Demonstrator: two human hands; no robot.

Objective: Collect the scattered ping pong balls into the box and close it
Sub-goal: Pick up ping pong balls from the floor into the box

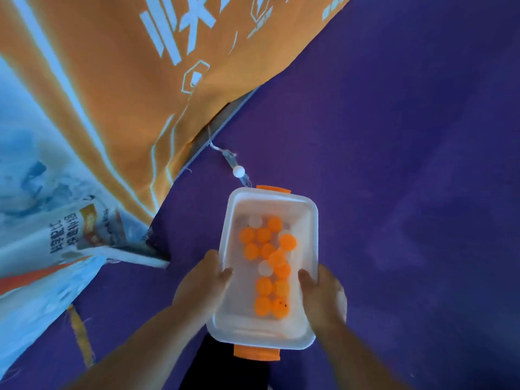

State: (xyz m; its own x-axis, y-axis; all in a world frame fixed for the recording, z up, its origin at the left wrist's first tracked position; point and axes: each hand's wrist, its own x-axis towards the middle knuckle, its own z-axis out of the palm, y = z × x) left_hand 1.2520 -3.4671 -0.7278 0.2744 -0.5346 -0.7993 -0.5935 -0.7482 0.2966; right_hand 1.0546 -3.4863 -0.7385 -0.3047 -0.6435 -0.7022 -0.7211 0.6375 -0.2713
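Gripping open box (pixel 309 220) w/ both hands (pixel 202 280) (pixel 323 294) wrapped on rims, over purple floor (pixel 394 164); orange banner (pixel 98 80) far left.

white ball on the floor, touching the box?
Apart. The head view shows purple floor between the white ball and the box rim.

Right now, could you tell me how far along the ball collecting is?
Mostly done: many orange and a few white balls already lie in the clear box. In hand: the left hand and right hand grip its long sides. Left: one white ball sits on the purple floor beyond the box, and no lid is on.
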